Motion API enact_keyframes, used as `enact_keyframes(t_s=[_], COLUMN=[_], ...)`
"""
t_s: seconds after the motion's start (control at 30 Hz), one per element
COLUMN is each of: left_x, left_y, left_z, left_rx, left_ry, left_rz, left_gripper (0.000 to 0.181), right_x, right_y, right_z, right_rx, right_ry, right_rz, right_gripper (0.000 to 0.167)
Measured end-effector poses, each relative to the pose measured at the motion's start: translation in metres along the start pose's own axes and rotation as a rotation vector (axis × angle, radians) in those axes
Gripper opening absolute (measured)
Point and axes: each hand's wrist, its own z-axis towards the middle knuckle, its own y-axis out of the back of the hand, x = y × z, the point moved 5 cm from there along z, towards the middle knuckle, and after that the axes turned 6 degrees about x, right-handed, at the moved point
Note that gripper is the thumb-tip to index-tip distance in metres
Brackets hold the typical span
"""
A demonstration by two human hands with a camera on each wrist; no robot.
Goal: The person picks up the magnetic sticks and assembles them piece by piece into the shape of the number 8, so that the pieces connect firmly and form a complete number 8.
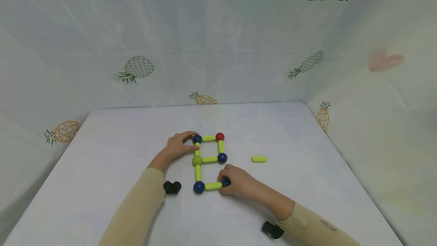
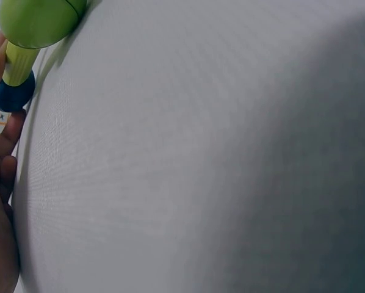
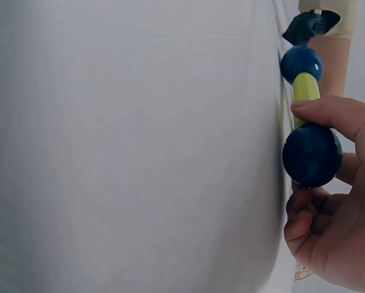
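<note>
A flat frame of yellow-green rods and coloured balls lies on the white table. Its upper part is a closed square with a red ball [image 1: 220,136], a blue ball [image 1: 222,158] and a green ball [image 1: 197,160] at three corners. My left hand [image 1: 178,144] pinches the blue ball [image 1: 197,139] at the far left corner, thumb by the rod below it. Nearer, a rod runs from the green ball to another blue ball [image 1: 199,187]. From there a rod [image 1: 213,186] reaches the near right blue ball [image 3: 312,155], which my right hand [image 1: 239,181] grips between thumb and fingers.
One loose yellow-green rod [image 1: 259,159] lies on the table [image 1: 300,136] right of the frame. Black wrist pieces [image 1: 172,187] stick out by both beige sleeves [image 1: 136,208]. A pineapple-print cloth [image 1: 218,48] hangs behind and along the sides.
</note>
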Motion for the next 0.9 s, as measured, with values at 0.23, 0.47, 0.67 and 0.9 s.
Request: enact_keyframes(t_s=[0.23, 0.47, 0.67, 0.9], left_x=[-0.002, -0.001, 0.001, 0.003], left_y=[0.001, 0.0, -0.001, -0.001], left_z=[0.0, -0.001, 0.0, 0.001], left_rx=[-0.006, -0.005, -0.006, -0.013], left_ry=[-0.012, -0.003, 0.003, 0.001], left_rz=[0.009, -0.005, -0.007, 0.002], left_gripper=[0.059, 0.058, 0.057, 0.057], right_x=[-0.001, -0.004, -0.011, -0.022], right_y=[0.002, 0.008, 0.018, 0.034], right_z=[0.0, -0.007, -0.015, -0.025], right_rx=[-0.002, 0.001, -0.016, -0.078], right_ry=[0.004, 0.017, 0.022, -0.012], right_rz=[0.0, 0.04, 0.075, 0.085], right_gripper=[0.018, 0.022, 0.024, 0.025])
